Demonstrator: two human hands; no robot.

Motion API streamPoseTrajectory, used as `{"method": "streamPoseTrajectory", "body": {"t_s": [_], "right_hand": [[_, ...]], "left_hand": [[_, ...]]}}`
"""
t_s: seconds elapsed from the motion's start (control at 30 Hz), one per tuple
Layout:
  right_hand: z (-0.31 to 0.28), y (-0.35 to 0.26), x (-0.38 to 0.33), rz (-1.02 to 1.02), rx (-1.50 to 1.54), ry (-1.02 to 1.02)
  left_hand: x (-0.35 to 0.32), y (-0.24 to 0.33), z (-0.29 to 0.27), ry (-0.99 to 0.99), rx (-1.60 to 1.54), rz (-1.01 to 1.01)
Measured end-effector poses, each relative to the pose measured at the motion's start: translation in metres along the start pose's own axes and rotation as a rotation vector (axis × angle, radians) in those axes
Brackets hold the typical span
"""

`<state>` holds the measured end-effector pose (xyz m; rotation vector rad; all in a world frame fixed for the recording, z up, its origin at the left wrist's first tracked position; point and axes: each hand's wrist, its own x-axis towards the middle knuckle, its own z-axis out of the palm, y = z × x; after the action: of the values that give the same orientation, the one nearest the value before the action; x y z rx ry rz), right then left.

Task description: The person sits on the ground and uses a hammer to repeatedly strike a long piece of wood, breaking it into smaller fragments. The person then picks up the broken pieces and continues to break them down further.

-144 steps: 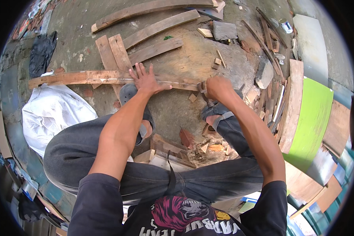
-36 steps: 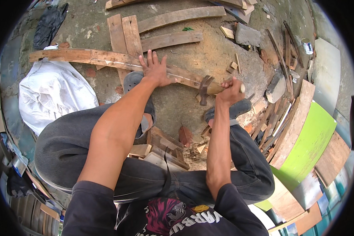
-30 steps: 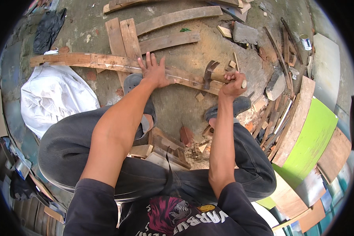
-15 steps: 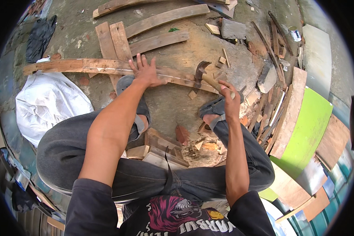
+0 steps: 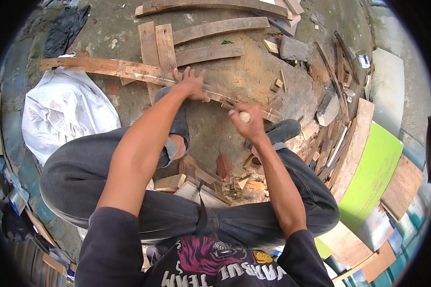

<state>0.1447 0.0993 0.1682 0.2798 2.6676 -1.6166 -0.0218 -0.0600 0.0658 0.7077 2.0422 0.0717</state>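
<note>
Left hand (image 5: 191, 83) spread flat on long plank (image 5: 129, 71); right hand (image 5: 246, 122) fisted round hammer handle (image 5: 244, 116).

Item 1: your left hand, fingers splayed and pressing, pins the plank to the ground at 12 o'clock, just ahead of your left shoe (image 5: 177, 124). Item 2: your right hand, at 1 o'clock, is closed on a pale handle whose butt end shows above the fist; the hammer head is hidden from view. Item 3: the plank runs from 10 o'clock to 2 o'clock, passing under both hands. Risk, as judged: the striking spot lies near your left fingertips, so a glancing blow could land on them. Loose offcuts (image 5: 277, 86) at 1 o'clock and rubble by your right shoe (image 5: 282, 131) could make the plank rock or skid.
</note>
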Motion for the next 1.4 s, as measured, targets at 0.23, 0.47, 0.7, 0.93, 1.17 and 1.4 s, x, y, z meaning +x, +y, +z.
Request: {"method": "streamPoseTrajectory", "body": {"t_s": [0.23, 0.47, 0.7, 0.93, 1.17, 1.4], "right_hand": [[0.044, -0.011, 0.003, 0.055, -0.12, 0.141], [0.097, -0.014, 0.047, -0.052, -0.357, 0.171], [0.078, -0.011, 0.035, 0.026, -0.122, 0.175], [0.058, -0.008, 0.024, 0.004, 0.024, 0.028], [0.039, 0.006, -0.008, -0.119, -0.062, -0.019], [0.01, 0.008, -0.041, 0.012, 0.269, -0.057]], "left_hand": [[-0.036, -0.061, -0.014, 0.435, 0.003, -0.374], [-0.035, -0.079, -0.014, 0.224, -0.05, -0.339], [-0.035, -0.077, -0.014, 0.167, -0.023, -0.367], [-0.035, -0.077, -0.018, 0.158, -0.03, -0.371], [-0.034, -0.08, -0.011, 0.21, -0.023, -0.341], [-0.035, -0.08, -0.011, 0.224, -0.04, -0.335]]}}
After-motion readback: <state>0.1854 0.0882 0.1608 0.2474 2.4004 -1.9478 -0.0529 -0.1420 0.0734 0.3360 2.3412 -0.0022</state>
